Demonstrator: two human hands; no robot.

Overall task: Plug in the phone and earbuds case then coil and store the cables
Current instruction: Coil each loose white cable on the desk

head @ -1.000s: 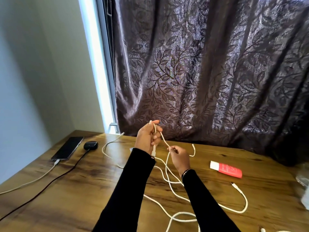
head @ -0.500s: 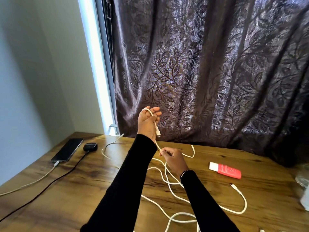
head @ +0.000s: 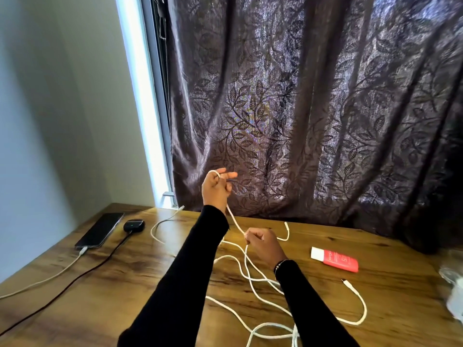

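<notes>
White thin charging cable [head: 235, 222], limp and light so likely to kink or slip, runs from a loop over the raised left hand [head: 216, 189] down to the right hand [head: 261, 245], fingers pinching it above the wooden desk [head: 375, 284], best gripped near the loop.

The white cable [head: 260, 299] runs off the bottom edge; the right-edge clutter [head: 453, 284] is cut off.

one phone [head: 99, 230], one earbuds case [head: 134, 225], one red tube [head: 334, 259], two hands, one curtain [head: 313, 108]
</notes>
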